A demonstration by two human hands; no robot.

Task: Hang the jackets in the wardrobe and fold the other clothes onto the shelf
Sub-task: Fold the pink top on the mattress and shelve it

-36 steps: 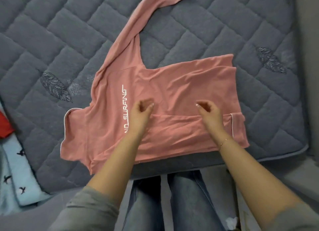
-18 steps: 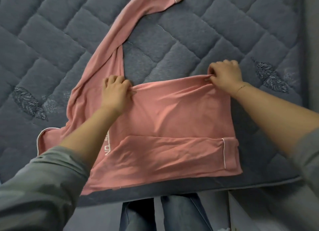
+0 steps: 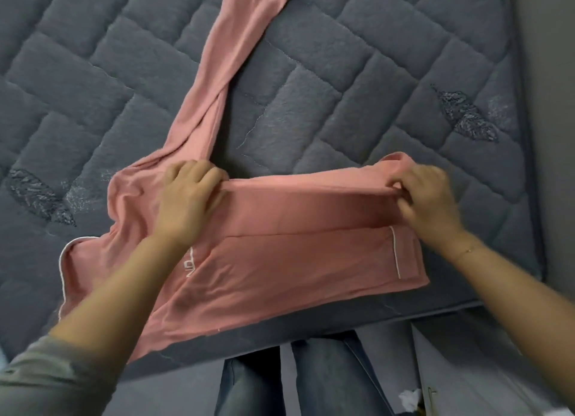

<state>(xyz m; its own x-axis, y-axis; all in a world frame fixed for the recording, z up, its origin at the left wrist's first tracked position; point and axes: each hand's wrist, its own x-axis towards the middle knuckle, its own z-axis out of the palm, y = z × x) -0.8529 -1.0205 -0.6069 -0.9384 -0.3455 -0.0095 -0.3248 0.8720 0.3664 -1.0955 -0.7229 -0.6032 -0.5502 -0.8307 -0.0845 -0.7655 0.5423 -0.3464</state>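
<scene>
Mattress (image 3: 357,83), grey and quilted, is seen under everything, its near edge lying below both wrists. On it the pink top (image 3: 280,260) is spread, partly folded, with one long sleeve (image 3: 230,51) stretched away beyond the left fingers toward the far side. White piping is seen along the hem at the left of the left forearm, and again as a short line just below the right wrist; white lettering is half hidden beside the left wrist.

Compared with half a second ago, the far fold of the top has been drawn nearer: it was then held flat and farther out on the mattress, and is now lifted into a raised ridge running between the two hands.

The left hand (image 3: 189,201) is curled over the ridge at its left end, the fingers (image 3: 199,173) closed on the cloth where the sleeve joins the body. The right hand (image 3: 429,204) is closed on the ridge's right end, the cloth pinched between thumb and fingertips.

Nothing like a container can be made out; jeans-clad legs (image 3: 311,381) are seen below the mattress edge.
</scene>
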